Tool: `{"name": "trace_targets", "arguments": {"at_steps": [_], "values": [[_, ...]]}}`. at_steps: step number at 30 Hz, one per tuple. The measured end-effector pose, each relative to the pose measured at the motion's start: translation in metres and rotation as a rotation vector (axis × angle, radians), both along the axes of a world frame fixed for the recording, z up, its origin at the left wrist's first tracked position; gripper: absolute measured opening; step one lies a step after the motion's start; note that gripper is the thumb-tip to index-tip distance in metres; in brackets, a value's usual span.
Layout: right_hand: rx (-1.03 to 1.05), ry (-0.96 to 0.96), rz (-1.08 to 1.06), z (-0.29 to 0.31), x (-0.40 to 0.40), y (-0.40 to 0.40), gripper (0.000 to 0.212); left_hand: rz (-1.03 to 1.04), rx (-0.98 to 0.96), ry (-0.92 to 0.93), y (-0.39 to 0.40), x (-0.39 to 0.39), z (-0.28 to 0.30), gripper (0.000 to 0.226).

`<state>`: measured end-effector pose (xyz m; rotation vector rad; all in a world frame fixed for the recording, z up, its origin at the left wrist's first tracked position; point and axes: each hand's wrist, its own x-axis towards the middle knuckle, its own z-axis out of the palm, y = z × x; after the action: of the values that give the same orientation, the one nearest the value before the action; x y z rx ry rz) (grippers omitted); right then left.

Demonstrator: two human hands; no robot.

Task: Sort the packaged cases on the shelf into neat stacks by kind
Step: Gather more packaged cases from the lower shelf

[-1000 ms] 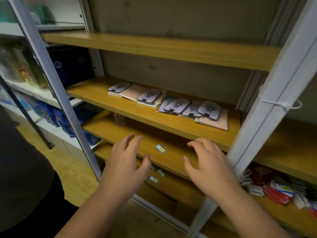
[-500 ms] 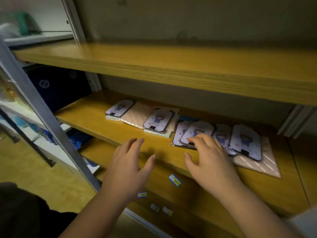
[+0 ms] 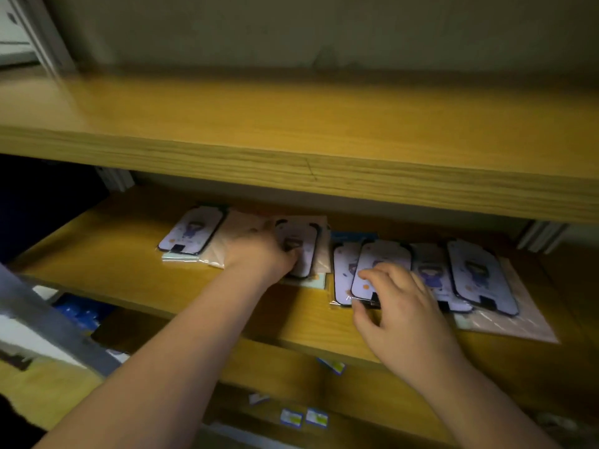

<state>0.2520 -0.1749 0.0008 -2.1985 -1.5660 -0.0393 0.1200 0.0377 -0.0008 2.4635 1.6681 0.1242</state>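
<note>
Packaged cases lie in a loose row on the middle wooden shelf (image 3: 123, 267). At the left, a lavender cartoon case (image 3: 191, 231) rests on a mint packet (image 3: 180, 257), beside a pink packet (image 3: 238, 226). My left hand (image 3: 259, 256) curls around the left edge of a second lavender case (image 3: 303, 244). To the right, several lavender cases overlap. My right hand (image 3: 400, 309) has fingers on top of one of them (image 3: 381, 259) and its thumb at the near edge. The far-right lavender case (image 3: 481, 278) lies on another pink packet (image 3: 522, 322).
The upper shelf board (image 3: 291, 131) hangs low over the cases, leaving a narrow gap. A grey metal upright (image 3: 48, 319) slants at the lower left. Small blue-and-white labels (image 3: 303, 418) lie on lower shelves. Blue packages (image 3: 81, 312) sit below left.
The view has moved in close to the shelf. Both hands reached forward from open air onto the cases, the left to the second lavender case, the right onto the overlapped group.
</note>
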Motion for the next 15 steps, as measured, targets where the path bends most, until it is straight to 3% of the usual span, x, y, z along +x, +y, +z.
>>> {"name": "trace_targets", "arguments": {"at_steps": [4, 7, 12, 15], "values": [[0.0, -0.004, -0.059, 0.002, -0.009, 0.011, 0.045, -0.076, -0.083, -0.038, 0.01, 0.0, 0.005, 0.083], [-0.003, -0.014, -0.079, 0.001, -0.016, 0.012, 0.047, -0.097, -0.09, -0.083, 0.008, -0.004, 0.019, 0.072], [-0.025, -0.007, -0.114, -0.006, -0.024, 0.014, 0.049, -0.017, -0.318, -0.695, -0.002, -0.034, 0.02, 0.042], [-0.035, 0.004, -0.149, -0.004, -0.028, 0.028, 0.046, 0.082, -0.473, -0.945, -0.011, -0.058, 0.012, 0.03]]}}
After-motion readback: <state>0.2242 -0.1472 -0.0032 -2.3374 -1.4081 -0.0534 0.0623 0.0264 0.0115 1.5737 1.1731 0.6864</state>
